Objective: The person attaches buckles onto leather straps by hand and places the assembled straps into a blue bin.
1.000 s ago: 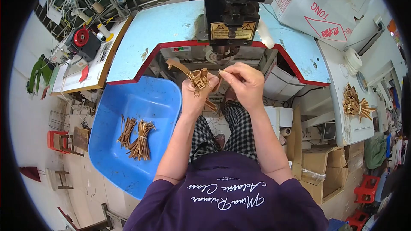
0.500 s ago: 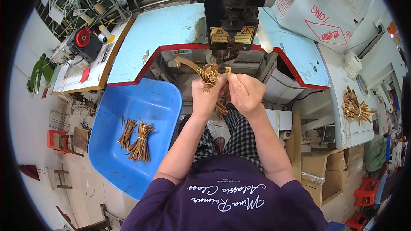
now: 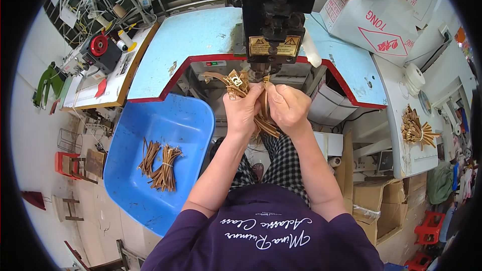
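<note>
My left hand (image 3: 241,113) is wrapped round a bundle of brown straps (image 3: 237,83) with gold-coloured metal pieces at their upper ends. The bundle's lower ends show below, between my two hands. My right hand (image 3: 288,107) pinches the end of a single brown strap (image 3: 265,101), close beside my left fingertips. Both hands are just below the head of a black machine (image 3: 273,45) with a yellow warning label. The strap's end lies at the machine's lower tip; whether they touch I cannot tell.
A blue tub (image 3: 131,190) at the left holds two strap bundles (image 3: 164,168). Another bundle (image 3: 417,128) lies on the white table (image 3: 419,158) at the right. The blue worktop (image 3: 186,37) has a red edge. Cardboard boxes (image 3: 369,198) stand at the lower right.
My right hand has come left and in beside my left hand, bringing the strap end under the machine head. My left hand, with the bundle, has shifted right.
</note>
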`<state>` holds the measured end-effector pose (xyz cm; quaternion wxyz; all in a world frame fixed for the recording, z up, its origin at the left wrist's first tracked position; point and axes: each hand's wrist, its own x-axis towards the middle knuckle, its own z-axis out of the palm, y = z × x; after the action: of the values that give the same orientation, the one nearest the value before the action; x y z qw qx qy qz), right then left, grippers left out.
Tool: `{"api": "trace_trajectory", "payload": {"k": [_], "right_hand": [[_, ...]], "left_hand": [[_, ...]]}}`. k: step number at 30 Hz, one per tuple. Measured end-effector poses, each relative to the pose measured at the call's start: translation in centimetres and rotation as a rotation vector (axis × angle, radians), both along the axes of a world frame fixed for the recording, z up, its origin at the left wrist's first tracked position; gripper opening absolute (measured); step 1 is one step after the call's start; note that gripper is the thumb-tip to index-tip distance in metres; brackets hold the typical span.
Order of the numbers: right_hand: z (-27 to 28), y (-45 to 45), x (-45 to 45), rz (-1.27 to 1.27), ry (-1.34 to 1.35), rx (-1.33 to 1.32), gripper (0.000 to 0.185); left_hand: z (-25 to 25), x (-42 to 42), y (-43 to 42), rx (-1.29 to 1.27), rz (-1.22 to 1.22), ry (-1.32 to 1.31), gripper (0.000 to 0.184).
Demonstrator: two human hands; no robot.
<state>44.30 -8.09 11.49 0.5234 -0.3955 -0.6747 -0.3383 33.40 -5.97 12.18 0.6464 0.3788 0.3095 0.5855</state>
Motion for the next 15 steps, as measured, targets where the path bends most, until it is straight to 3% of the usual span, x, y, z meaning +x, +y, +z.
{"api": "trace_trajectory", "payload": {"k": [12,15], "right_hand": [[0.6,0.4,0.0,0.118,-0.106,-0.135,0.016],[0.1,-1.4,-1.4,0.020,-0.061,-0.185,0.015]], "left_hand": [[-0.9,-0.4,-0.7,0.054,-0.033,-0.093,0.006],[0.0,-0.6,-0.5,-0.002,0.041,-0.151,0.004]]}}
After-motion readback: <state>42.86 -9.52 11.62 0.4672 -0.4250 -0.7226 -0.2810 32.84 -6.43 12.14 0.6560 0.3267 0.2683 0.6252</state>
